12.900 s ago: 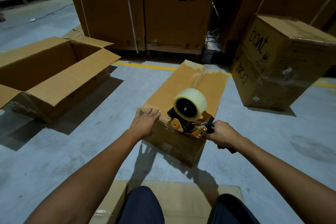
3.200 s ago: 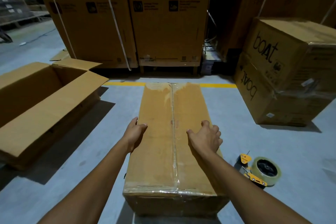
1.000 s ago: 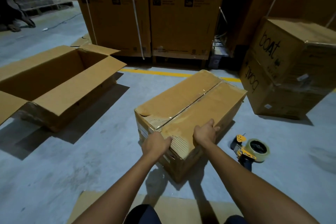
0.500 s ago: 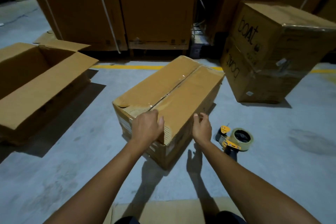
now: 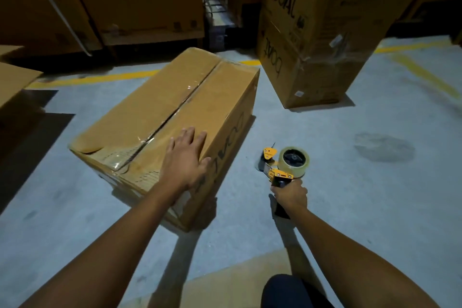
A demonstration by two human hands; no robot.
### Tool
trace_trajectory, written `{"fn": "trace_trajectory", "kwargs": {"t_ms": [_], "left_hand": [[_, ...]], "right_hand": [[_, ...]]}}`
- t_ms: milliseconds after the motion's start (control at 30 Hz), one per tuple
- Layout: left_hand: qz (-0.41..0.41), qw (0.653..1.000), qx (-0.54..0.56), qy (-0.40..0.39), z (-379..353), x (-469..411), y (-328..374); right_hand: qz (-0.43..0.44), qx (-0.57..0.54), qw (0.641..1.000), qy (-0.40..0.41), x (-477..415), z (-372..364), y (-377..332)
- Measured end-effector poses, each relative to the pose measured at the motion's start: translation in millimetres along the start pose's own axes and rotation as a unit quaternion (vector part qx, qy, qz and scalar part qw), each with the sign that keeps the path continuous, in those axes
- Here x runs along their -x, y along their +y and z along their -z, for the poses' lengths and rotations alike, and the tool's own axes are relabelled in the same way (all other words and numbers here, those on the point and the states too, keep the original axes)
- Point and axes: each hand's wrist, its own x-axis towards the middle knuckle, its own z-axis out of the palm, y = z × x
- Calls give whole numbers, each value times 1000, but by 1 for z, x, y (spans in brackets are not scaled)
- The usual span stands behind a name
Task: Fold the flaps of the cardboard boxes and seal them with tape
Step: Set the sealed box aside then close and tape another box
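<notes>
Step in hand: picking up the tape tool for a pass on the closed box, as I judge it.
Box: cardboard box [image 5: 160,112] sits on the floor [image 5: 362,207], skewed to the viewer, both top flaps folded down and meeting at the centre seam [image 5: 186,101].
Seam condition: clear tape glints along the seam; at the near end the tape is wrinkled and the card surface looks torn.
Left grip: left grip [image 5: 186,161] lies flat on the box top by the near right corner, fingers straight and spread, pressing the flap rather than clasping it.
Right grip: right grip [image 5: 290,195] is clamped round the handle of the tape dispenser [image 5: 276,174].
Dispenser position: low, just right of the box and apart from it, roll [image 5: 295,160] on top. Whether it has left the floor, cannot tell.
Surroundings: two stacked boxes marked "boat" [image 5: 337,32] behind, and flat cardboard [image 5: 220,282] under the knee.
Next move calls for: carrying the dispenser to the box, seating the tape end over an edge, and drawing it straight with the flaps held flush.
Caution: the torn near end may bond poorly, so press firmly there.
</notes>
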Motion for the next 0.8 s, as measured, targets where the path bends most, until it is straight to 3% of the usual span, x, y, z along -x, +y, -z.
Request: {"fn": "trace_trajectory", "kwargs": {"t_ms": [167, 367, 533, 633, 733, 800], "left_hand": [[-1, 1000, 6, 3, -1, 1, 1], [4, 1000, 3, 6, 0, 2, 3], [0, 1000, 10, 19, 7, 6, 6], [-7, 999, 4, -38, 15, 9, 7], [4, 994, 91, -59, 30, 17, 0], [37, 984, 175, 1, 40, 25, -12]], "right_hand": [[-20, -48, 997, -53, -15, -14, 13], [-56, -263, 958, -100, -7, -13, 9], [5, -328, 936, -125, 44, 7, -27], [51, -370, 914, -160, 77, 22, -57], [107, -373, 905, -175, 115, 34, -88], [143, -339, 912, -184, 136, 39, -109]]}}
